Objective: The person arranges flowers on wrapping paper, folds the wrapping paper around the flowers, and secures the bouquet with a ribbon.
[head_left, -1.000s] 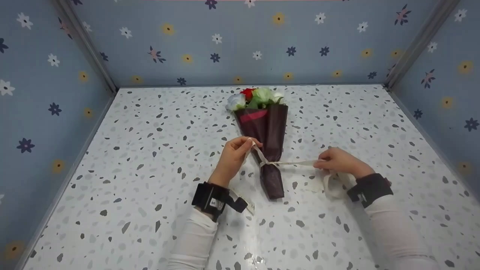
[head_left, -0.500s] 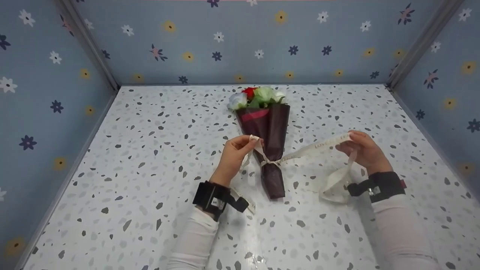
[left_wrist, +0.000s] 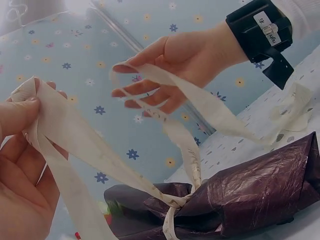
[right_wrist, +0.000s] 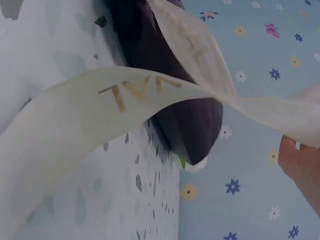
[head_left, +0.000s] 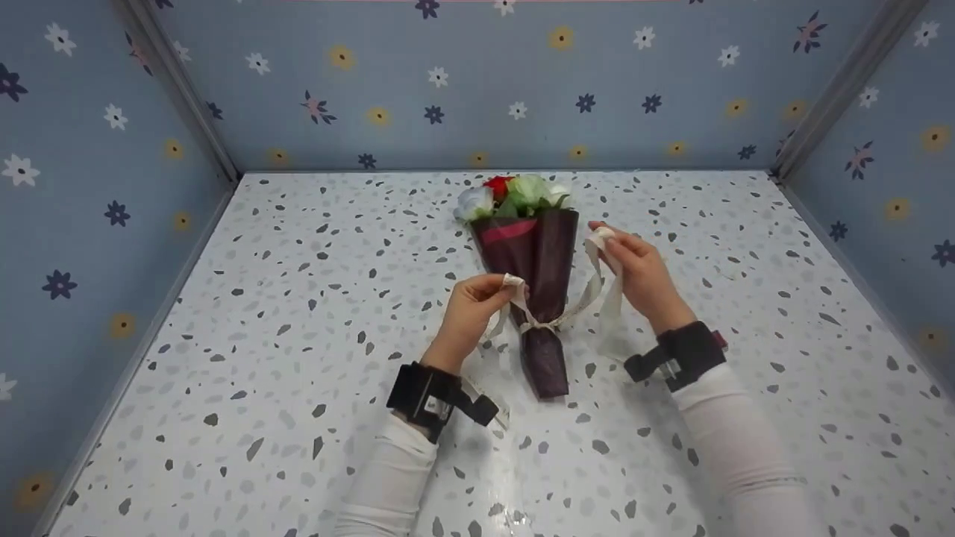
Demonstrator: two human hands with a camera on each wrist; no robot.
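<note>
A bouquet wrapped in dark plum paper [head_left: 556, 257] lies on the table, its red, white, pale green and pale blue flowers [head_left: 528, 191] pointing away. Around its narrow waist a cream ribbon [left_wrist: 87, 142] with gold lettering is tied. On the left, my left hand [head_left: 471, 307] pinches one length, folded into a loop, between thumb and fingers. My right hand [head_left: 639, 270], raised beside the wrapper, holds the other length at the thumb and forefinger. From there its slack tail hangs toward the tabletop; in the right wrist view this ribbon [right_wrist: 125, 95] crosses before the wrapper.
The speckled white table [head_left: 313, 418] is bordered by blue flower-print panels [head_left: 515, 82] at the back and both sides. A ribbon end lies on the table beside the left wrist. Black camera bands [head_left: 690, 356] sit on both wrists.
My right hand swung out right and up along its ribbon length, then came back in and higher toward the bouquet, so that length went from taut to slack. My left hand stayed nearly still.
</note>
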